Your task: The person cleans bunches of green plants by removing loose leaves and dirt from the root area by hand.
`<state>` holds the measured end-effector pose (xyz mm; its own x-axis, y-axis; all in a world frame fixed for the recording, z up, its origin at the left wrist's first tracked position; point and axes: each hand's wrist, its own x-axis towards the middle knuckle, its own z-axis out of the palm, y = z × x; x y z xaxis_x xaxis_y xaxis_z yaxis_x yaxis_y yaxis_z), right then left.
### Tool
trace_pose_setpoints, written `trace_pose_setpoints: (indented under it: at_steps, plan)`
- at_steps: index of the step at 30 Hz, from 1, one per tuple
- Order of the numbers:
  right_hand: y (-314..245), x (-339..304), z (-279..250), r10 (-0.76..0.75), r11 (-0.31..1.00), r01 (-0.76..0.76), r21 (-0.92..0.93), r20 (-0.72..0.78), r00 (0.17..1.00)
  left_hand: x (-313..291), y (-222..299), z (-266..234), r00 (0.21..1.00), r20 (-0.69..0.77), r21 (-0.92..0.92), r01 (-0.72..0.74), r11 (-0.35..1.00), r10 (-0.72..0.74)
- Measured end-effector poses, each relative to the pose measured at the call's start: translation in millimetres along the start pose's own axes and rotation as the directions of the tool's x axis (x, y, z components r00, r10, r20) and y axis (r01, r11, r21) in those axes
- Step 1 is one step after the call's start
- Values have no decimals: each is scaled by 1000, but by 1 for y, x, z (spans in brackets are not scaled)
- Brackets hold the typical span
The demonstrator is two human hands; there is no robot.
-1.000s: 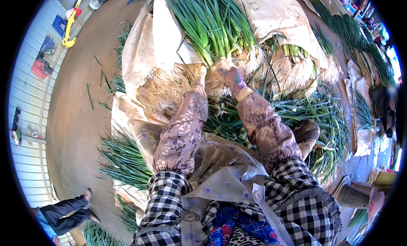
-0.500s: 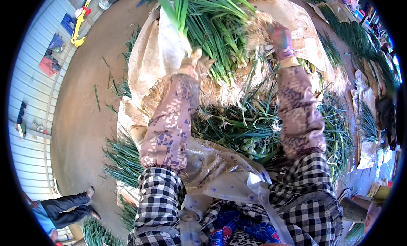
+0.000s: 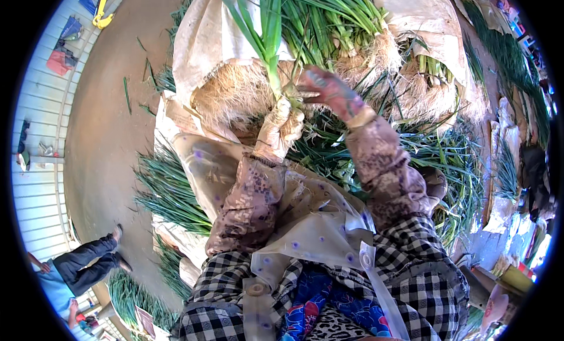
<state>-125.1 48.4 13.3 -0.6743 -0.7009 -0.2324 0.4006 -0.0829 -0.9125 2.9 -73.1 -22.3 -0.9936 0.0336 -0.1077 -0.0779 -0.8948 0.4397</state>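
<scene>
Probably light, limp-leaved and easily bruised, the green onion [image 3: 272, 47] in our left hand [image 3: 278, 129] is best held low, where our fingers wrap around its base; our right hand [image 3: 330, 94] hovers just beside the stalk [image 3: 274, 76], its blurred fingers seemingly spread.

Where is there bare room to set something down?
The brown floor between the pale wall and leaf pile, bar some stray leaves. It's crowded around the left hand and right hand: rooted onion bunches ahead, loose greens nearer.

room over floor [image 3: 97, 159] at left; root masses [image 3: 232, 94] block ahead, leaf heap [image 3: 455, 159] right.
</scene>
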Motion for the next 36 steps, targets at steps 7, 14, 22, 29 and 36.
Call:
trace_pose_setpoints:
  at_steps: [7, 14, 22, 29, 36]
  plan:
    - [50, 28, 32, -378, 442, 274, -854, 100, 920, -6, -7, -24, 920, -386, 425, 236, 874, -61]
    - [21, -81, 12, 53, 997, -54, 53, 23, 998, -16, -1, -73, 921, -335, 290, -100, 952, 199]
    - [131, -106, -96, 183, 840, -319, 439, 324, 928, -22, 13, -49, 994, -99, 98, 57, 994, -47]
    - [12, 5, 22, 13, 992, -7, 130, -43, 999, -40, -4, -31, 977, -207, 440, 51, 897, 46]
    - [27, 46, 26, -89, 986, 93, 140, -34, 995, -39, -19, -29, 918, -295, 386, -139, 912, 265]
